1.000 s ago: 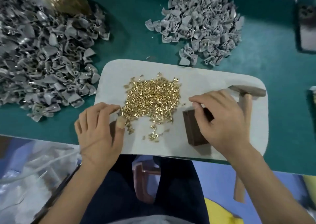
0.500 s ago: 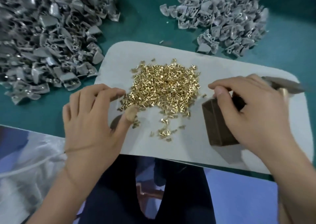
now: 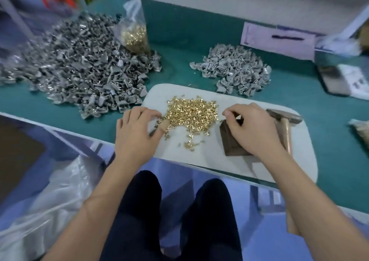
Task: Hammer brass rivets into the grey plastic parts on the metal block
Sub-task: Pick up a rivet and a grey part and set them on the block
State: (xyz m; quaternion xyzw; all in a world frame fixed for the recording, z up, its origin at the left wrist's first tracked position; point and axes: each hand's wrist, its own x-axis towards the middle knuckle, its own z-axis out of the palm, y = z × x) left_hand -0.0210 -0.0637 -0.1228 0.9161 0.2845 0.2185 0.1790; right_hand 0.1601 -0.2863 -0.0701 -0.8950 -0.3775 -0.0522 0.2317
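A pile of brass rivets lies on a white mat. My left hand rests at the pile's left edge with curled fingers, its covered thumb against the rivets; a sliver of a grey plastic part shows under it. The dark metal block stands right of the rivets. My right hand is over the block, fingertips pinching a small grey part on its top. The hammer lies on the mat just behind and right of that hand, untouched.
A large heap of grey parts fills the green table at left, with a bag of rivets leaning on it. A smaller heap sits behind the mat. A phone lies far right; a clear plastic bag hangs below left.
The view has tilted up and pulled back, showing more of the table. Both hands stay where they were: left at the rivet pile's edge, right on the block.
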